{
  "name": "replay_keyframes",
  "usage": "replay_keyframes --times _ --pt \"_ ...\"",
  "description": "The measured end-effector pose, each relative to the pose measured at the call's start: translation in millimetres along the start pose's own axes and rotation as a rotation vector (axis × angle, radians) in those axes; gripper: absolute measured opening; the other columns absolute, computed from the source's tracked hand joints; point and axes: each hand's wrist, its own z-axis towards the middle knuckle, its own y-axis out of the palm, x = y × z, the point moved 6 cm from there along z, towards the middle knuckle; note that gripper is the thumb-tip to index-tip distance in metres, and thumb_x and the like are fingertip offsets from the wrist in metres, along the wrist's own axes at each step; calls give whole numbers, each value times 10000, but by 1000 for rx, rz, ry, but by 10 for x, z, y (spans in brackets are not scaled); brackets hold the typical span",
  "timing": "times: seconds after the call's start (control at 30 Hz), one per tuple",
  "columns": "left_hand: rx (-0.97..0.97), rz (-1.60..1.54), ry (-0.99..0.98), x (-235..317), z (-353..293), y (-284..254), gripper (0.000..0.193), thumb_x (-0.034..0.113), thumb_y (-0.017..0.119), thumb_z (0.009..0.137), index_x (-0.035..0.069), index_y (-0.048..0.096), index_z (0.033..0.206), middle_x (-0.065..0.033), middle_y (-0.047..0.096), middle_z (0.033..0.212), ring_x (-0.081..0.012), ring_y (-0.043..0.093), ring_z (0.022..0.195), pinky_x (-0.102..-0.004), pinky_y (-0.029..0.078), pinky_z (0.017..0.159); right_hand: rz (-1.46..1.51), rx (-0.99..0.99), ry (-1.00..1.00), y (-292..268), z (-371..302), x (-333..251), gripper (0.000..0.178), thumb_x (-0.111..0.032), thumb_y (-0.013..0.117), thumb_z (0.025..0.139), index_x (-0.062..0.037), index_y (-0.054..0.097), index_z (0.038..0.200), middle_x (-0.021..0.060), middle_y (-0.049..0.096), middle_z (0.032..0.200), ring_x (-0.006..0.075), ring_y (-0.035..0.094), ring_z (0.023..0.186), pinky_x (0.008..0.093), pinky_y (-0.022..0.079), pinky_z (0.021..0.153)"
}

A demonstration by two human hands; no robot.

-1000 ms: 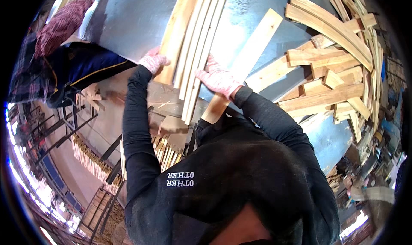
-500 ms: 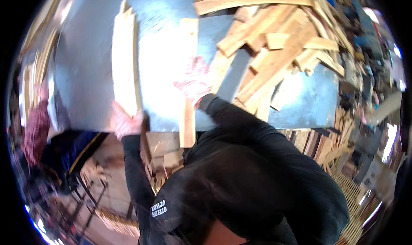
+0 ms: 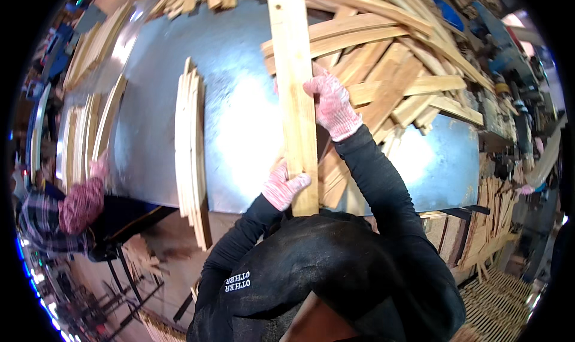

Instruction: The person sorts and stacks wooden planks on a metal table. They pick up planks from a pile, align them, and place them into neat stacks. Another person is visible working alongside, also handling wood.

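Before you, a grey metal desk [image 3: 150,138] throws back white glare [image 3: 245,144]; brownish floor [image 3: 173,249] and dark metal bars [image 3: 184,309] show near left, blurred clutter [image 3: 509,99] crowds your far right.

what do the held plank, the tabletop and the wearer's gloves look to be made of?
Plank: bare wood, by its grain and dark knots.
Tabletop: probably sheet metal, smooth grey-blue with bright glare.
Gloves: likely knit fabric, mottled pink-white and matte; fibre unclear.

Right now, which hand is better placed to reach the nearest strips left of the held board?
Probably the left hand: it grips the board at its near end, on the side facing the strips. The right hand holds the opposite edge, farther off, with the board between.
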Motion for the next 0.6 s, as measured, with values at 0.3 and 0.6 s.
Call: replay_keyframes --times 0.3,0.6 --pt "396 897 571 577 483 1060 901 331 811 776 -37 340 1449 -223 419 1436 -319 430 1331 -425 349 1095 -1595 12 -169 -1040 -1215 -1142 440 -178 609 876 -81 544 1301 210 633 1159 351 631 1026 418 510 897" --pt "283 1610 18 746 -96 371 520 385 748 798 109 609 1217 -145 707 912 -301 700 765 -380 570 676 -1150 -431 -340 -876 -232 -1763 409 -322 571 919 -80 549 1248 159 649 1070 319 644 946 434 530 751"
